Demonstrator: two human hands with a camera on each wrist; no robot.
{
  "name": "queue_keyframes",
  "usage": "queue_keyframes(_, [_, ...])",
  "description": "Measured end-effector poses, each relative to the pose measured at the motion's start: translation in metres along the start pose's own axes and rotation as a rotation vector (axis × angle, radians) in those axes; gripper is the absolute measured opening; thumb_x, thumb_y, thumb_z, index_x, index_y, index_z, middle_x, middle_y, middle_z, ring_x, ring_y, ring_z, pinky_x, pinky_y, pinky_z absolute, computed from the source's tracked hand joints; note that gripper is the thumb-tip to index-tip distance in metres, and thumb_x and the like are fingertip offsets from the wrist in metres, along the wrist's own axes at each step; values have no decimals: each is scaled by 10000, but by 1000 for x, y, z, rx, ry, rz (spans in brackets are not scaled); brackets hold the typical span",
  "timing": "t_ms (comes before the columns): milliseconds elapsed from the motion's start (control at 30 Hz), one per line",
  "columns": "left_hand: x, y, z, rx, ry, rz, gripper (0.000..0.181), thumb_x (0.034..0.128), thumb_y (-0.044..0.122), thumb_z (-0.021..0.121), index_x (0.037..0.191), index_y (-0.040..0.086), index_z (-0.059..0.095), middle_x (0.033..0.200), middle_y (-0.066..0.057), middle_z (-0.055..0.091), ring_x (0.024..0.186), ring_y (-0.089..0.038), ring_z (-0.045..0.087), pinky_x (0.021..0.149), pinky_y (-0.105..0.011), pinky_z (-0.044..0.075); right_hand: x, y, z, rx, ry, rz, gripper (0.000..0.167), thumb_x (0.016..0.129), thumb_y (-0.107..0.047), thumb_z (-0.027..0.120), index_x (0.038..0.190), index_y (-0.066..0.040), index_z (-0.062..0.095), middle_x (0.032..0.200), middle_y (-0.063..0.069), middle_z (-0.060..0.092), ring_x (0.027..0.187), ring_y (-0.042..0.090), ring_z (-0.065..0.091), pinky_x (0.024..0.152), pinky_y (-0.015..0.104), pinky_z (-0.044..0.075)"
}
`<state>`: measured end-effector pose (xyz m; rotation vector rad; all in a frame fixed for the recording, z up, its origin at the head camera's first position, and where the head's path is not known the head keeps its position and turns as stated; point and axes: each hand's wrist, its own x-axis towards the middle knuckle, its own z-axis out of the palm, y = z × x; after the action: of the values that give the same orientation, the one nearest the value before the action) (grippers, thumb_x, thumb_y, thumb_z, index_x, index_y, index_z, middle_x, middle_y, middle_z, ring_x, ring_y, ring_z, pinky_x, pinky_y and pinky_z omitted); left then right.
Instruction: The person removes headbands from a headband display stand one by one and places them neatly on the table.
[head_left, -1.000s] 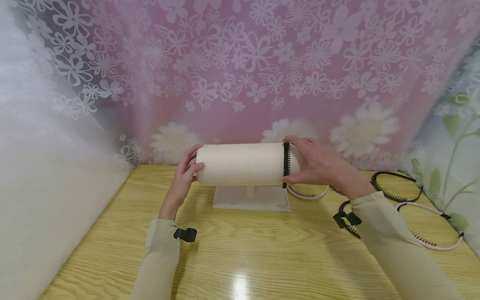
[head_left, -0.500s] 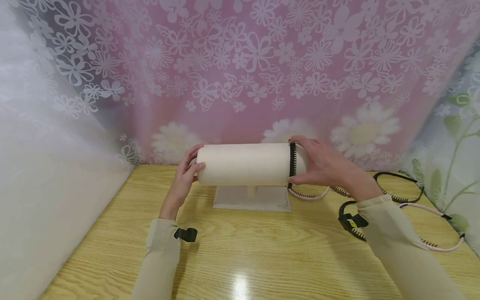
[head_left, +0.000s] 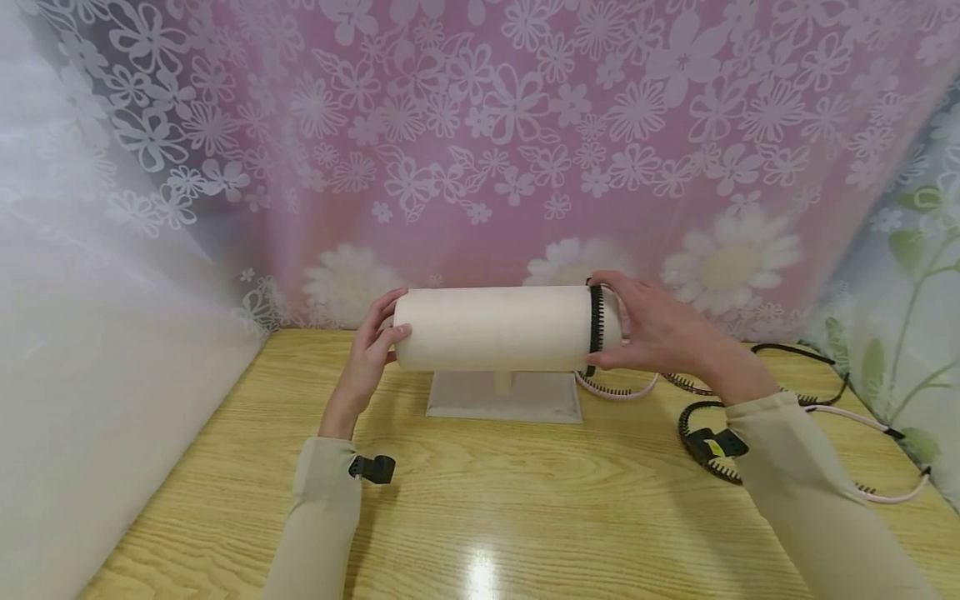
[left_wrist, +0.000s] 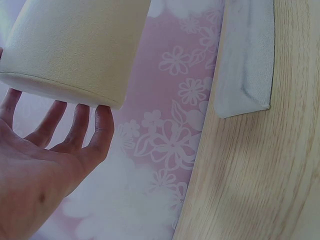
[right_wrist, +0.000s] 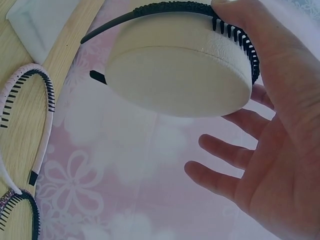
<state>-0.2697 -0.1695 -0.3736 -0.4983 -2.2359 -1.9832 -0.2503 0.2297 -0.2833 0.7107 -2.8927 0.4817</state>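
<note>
A cream padded roll lies level on a short post above a pale rectangular base, like a headband display stand. My left hand holds its left end, thumb in front and fingers behind; in the left wrist view the fingertips touch the end's rim. Near the roll's right end sits a black toothed headband, arched over the roll. My right hand grips this headband, thumb at the front and fingers at the top back. In the right wrist view the other fingers spread beside the roll's end face.
On the wooden table at right lie several headbands: a pink one behind, a black one under the right wrist, another black one, and a pink one near the right edge. A flowered pink curtain hangs behind.
My right hand has slid the black headband to the right along the roll, closer to its right end. The left hand stays at the left end.
</note>
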Motion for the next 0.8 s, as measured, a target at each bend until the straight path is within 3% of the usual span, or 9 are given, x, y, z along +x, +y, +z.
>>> queue_keyframes(167, [0, 0, 0, -4, 4, 5, 552, 1041, 267, 542, 1566, 341, 390, 1599, 3, 401, 1310, -327, 547, 912, -479, 549, -3, 2, -1, 26, -9, 10, 983, 741, -452, 896, 1517, -165, 366, 1439, 191, 529, 1303, 432, 490, 986, 666, 470])
queue_keyframes(467, [0, -1, 0, 2, 4, 2, 564, 1041, 268, 540, 1579, 311, 375, 1603, -4, 399, 1322, -331, 541, 903, -446, 556, -8, 6, 0, 76, -11, -10, 987, 764, -393, 895, 1527, -126, 329, 1452, 248, 475, 1256, 435, 547, 957, 646, 498])
queue_keyframes(800, [0, -1, 0, -10, 3, 9, 581, 1037, 257, 542, 1589, 263, 363, 1596, -5, 407, 1304, -326, 551, 884, -419, 564, -12, 12, 6, 209, -7, -40, 983, 805, -328, 879, 1561, -163, 272, 1512, 269, 387, 1344, 512, 456, 966, 687, 473])
